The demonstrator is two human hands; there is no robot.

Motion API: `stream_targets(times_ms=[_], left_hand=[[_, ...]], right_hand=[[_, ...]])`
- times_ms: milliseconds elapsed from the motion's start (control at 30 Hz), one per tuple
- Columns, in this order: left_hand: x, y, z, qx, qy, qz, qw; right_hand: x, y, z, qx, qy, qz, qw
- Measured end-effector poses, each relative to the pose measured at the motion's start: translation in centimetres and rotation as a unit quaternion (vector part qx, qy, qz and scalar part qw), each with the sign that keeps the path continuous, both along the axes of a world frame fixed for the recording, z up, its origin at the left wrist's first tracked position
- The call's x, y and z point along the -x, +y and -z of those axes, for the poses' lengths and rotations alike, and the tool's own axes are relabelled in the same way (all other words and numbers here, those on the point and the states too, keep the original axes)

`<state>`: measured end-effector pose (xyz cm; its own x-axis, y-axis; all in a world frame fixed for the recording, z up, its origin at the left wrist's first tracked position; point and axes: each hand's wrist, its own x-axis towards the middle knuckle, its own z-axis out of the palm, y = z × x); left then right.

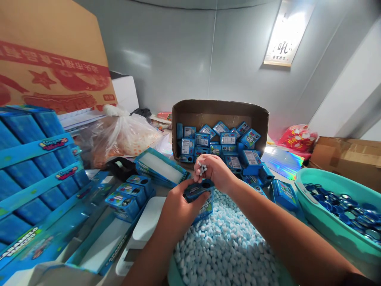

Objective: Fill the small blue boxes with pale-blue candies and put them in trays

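Observation:
My left hand (181, 204) grips a small blue candy box (205, 204), thumb and fingers on its sides, above a basin (175, 272) full of pale blue and white candies (229, 242). A dark round hole shows in the box's top. Just above that hole, my right hand (216, 169) is closed around several small candies (203, 169), visible between its curled fingers. Left of the hands, a white scale (150, 218) stands beside a blue display tray (101, 242) with several candy boxes (127, 198) in its far end.
Behind the hands, a cardboard box (220, 107) lies on its side, full of blue boxes. To the right is a turquoise basin (342, 182) of shiny blue round pieces. Stacked full display trays (38, 159) rise at left, near a tied plastic bag (125, 135).

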<state>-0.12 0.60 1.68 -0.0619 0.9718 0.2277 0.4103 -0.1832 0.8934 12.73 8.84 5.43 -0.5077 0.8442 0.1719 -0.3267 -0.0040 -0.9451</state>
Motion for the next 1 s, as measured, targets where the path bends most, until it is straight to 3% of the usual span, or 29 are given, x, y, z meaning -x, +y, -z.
stream_targets(times_ms=[267,1000], left_hand=[[-0.19,-0.29,-0.55,0.000,-0.005,-0.011,1.000],[-0.03,-0.13,-0.14,-0.024,0.020,0.006,0.999]], right_hand=[[-0.22,0.18,0.22,-0.013,-0.005,-0.014,1.000],[-0.21,0.24,0.22,-0.040,-0.017,-0.035,0.998]])
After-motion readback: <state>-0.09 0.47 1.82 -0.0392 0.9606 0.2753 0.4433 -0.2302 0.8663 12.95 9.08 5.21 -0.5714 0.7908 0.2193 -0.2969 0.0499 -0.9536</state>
